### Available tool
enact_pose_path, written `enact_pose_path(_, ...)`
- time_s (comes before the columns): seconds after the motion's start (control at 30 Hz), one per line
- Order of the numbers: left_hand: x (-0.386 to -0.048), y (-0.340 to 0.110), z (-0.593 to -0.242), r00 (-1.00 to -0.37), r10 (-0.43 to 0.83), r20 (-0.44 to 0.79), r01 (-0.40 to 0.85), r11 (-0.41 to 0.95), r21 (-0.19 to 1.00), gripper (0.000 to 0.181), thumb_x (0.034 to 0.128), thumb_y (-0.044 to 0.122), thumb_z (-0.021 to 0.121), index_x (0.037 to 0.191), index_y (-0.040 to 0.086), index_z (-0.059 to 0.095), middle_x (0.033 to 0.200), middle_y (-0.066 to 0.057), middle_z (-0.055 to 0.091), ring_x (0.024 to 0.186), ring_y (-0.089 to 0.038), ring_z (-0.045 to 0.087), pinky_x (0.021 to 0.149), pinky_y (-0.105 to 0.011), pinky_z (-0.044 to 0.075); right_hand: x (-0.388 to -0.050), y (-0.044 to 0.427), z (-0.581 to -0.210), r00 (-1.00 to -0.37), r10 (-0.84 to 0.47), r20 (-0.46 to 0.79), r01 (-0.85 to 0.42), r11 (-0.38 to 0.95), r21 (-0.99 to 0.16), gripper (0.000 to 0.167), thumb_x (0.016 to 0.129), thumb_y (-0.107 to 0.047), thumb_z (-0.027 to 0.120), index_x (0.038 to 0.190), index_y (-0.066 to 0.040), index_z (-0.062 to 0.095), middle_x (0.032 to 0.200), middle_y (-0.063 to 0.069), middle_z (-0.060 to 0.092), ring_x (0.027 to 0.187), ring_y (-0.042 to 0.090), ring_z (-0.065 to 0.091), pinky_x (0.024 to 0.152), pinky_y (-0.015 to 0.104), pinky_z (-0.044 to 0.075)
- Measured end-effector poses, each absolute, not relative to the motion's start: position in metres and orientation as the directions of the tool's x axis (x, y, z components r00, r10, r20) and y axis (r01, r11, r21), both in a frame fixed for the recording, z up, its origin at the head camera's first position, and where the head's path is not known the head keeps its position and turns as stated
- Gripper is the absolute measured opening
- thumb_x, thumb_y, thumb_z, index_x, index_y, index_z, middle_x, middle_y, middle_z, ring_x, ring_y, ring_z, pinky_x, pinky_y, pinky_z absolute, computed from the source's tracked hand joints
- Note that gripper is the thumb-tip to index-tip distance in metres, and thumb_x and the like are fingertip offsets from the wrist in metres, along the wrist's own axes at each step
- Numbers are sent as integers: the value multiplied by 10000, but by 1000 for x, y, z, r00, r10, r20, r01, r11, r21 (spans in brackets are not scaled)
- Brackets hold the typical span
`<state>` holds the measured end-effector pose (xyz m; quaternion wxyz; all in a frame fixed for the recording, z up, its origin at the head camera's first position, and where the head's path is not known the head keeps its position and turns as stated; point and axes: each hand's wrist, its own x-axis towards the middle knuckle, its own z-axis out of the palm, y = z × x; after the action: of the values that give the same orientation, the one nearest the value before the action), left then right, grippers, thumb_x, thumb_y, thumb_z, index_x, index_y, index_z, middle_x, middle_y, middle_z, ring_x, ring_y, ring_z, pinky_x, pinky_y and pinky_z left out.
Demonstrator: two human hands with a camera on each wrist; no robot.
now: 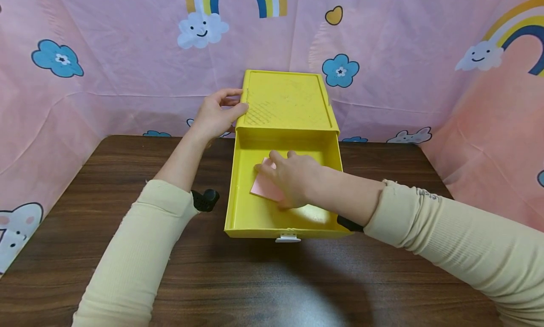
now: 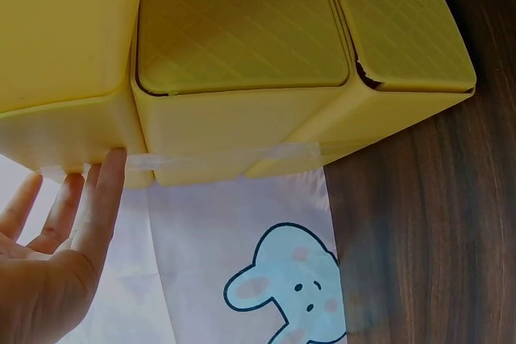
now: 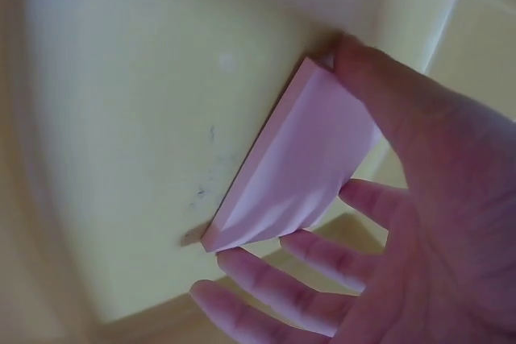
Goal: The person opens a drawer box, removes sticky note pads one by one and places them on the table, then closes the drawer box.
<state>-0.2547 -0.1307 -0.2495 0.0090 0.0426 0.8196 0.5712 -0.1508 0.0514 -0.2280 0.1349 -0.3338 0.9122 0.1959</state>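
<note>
One right hand pinches one pink pad [image 1: 264, 188] between thumb and fingers inside one pulled-out yellow drawer [image 1: 241, 213], bare floor separating pad from front edge; one left hand, fingers extended, touches the cabinet [image 1: 293, 100]'s side.

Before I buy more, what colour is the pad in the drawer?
The pad is pink, clearest in the head view.

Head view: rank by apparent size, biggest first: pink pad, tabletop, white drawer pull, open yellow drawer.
1. tabletop
2. open yellow drawer
3. pink pad (partly covered; ranked by what shows)
4. white drawer pull
</note>
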Motion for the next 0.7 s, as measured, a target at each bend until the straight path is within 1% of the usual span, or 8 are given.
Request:
enact_pose_path(0.17,-255,-131,-250,-996,80,36,61,345,936,475,888,283,589,1342,205,473,1288,-67,489,959,-196,588,646,-248,547,-152,52,-229,-728,-569,-383,-677,686,267,819,805,-446,665,1461,-235,223,1382,122,328,1145,360,461,788,407,532)
enact_pose_path(0.27,-255,-131,-250,-996,79,34,59,348,936,473,887,289,588,1340,209,476,1289,-66,487,961,-197,587,646,-244,546,-152,53,-229,-723,-577,-380,-682,683,261,800,807,-436,657,1456,-240,231,1374,126,337,1146,366,453,796,409,526)
enact_pose_path(0.53,-255,-131,-250,-998,67,21,43,353,935,477,885,301,588,1343,226,473,1296,-54,478,999,-200,576,669,-257,549,-151,53,-228,-718,-590,-368,-687,686,241,762,790,-419,668,1427,-245,288,1307,155,387,1117,357,438,780,396,524)
enact_pose_path(0.7,-256,-131,-250,-997,70,18,42,348,936,482,886,301,587,1347,226,468,1300,-52,474,1004,-201,575,672,-262,550,-152,53,-225,-710,-611,-351,-697,681,224,764,773,-403,684,1415,-231,306,1281,158,398,1089,353,442,745,384,527)
